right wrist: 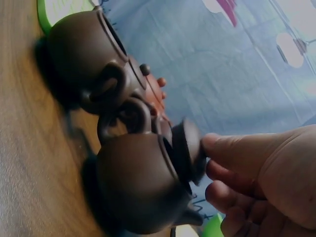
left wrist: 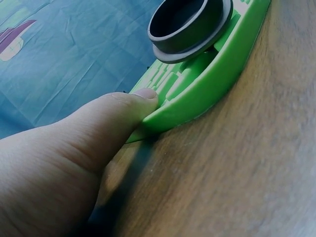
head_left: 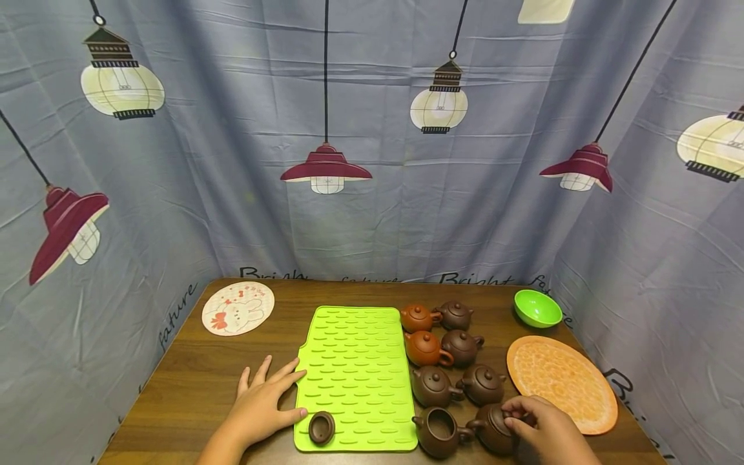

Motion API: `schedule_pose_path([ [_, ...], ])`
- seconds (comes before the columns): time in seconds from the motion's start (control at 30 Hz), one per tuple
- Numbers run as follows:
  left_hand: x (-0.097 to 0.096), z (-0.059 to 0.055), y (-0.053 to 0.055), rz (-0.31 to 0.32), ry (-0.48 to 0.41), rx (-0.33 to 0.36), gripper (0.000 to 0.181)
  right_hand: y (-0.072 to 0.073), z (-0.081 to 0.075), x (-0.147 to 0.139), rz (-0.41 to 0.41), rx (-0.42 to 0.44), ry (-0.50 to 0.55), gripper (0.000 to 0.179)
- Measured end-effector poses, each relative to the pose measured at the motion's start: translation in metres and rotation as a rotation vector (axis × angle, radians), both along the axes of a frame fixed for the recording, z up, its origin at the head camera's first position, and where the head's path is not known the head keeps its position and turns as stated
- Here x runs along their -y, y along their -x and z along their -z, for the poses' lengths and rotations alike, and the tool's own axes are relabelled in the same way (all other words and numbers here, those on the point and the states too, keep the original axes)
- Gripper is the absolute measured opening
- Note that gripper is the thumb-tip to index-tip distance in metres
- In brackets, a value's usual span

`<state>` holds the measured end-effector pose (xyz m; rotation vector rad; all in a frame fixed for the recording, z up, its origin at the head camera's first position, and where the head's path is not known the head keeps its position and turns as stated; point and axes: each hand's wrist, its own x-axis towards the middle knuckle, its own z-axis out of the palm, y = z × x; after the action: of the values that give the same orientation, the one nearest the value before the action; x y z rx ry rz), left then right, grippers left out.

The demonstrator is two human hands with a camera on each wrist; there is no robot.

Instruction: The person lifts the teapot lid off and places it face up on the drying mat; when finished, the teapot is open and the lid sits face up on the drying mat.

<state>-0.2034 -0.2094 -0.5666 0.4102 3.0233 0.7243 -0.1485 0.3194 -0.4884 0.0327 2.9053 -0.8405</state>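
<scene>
In the head view my right hand [head_left: 543,423] is at the front-right dark brown teapot [head_left: 493,431]. Its fingers pinch the teapot's lid [right wrist: 187,148], which in the right wrist view sits tilted and partly lifted off the opening. Left of it stands a lidless dark teapot [head_left: 438,434], its mouth uncovered. A loose teapot lid [head_left: 321,428] lies upside down on the green mat [head_left: 356,381]. My left hand [head_left: 261,403] is spread at the mat's left edge, and its thumb touches the rim in the left wrist view.
Behind are more dark teapots [head_left: 433,385] and two orange-brown teapots [head_left: 426,349], in two columns right of the mat. A green bowl [head_left: 537,309] and an orange round mat [head_left: 560,381] lie at the right. A round bunny mat [head_left: 238,309] lies back left.
</scene>
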Motion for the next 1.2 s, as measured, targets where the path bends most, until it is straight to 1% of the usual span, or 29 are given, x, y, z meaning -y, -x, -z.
schedule_pose_path([
  [0.1, 0.0, 0.0, 0.0, 0.001, -0.007, -0.002, 0.078, -0.001, -0.003, 0.003, 0.03, -0.007, 0.002, 0.015],
  [0.23, 0.0, 0.001, 0.0, -0.002, -0.01, -0.002, 0.077, -0.002, -0.004, 0.01, 0.062, -0.028, 0.036, 0.015],
  [0.4, 0.0, 0.003, 0.002, -0.003, -0.007, 0.013, 0.078, -0.003, 0.0, 0.025, 0.085, -0.049, 0.134, 0.012],
  [0.5, 0.0, 0.004, 0.003, -0.001, -0.01, 0.016, 0.078, 0.001, 0.002, 0.036, 0.109, -0.03, 0.258, 0.015],
  [0.53, 0.001, 0.004, 0.003, -0.001, -0.011, 0.014, 0.079, 0.002, 0.003, 0.039, 0.113, -0.018, 0.311, 0.018],
  [0.57, 0.001, 0.004, 0.003, -0.002, -0.011, 0.012, 0.079, 0.003, 0.003, 0.043, 0.107, -0.001, 0.389, 0.02],
  [0.67, 0.001, 0.005, 0.003, -0.003, -0.01, 0.008, 0.079, 0.005, 0.003, 0.053, 0.052, 0.043, 0.621, 0.03],
  [0.77, 0.001, 0.004, 0.003, -0.003, -0.011, 0.012, 0.078, 0.006, 0.005, 0.063, -0.04, 0.09, 0.845, 0.033],
  [0.87, 0.0, 0.004, 0.002, -0.001, -0.02, 0.015, 0.078, 0.007, 0.006, 0.074, -0.082, 0.121, 0.995, 0.031],
  [0.9, 0.0, 0.003, 0.002, -0.001, -0.024, 0.014, 0.078, 0.008, 0.006, 0.077, -0.083, 0.127, 1.032, 0.029],
  [0.97, 0.0, 0.003, 0.001, -0.001, -0.028, 0.012, 0.077, 0.009, 0.007, 0.084, -0.077, 0.138, 1.073, 0.027],
  [1.03, 0.0, 0.002, 0.001, 0.001, -0.031, 0.01, 0.077, 0.01, 0.007, 0.09, -0.054, 0.143, 1.081, 0.026],
  [1.2, 0.0, 0.0, 0.0, 0.003, -0.019, 0.004, 0.078, 0.012, 0.007, 0.104, -0.066, 0.161, 1.086, 0.028],
])
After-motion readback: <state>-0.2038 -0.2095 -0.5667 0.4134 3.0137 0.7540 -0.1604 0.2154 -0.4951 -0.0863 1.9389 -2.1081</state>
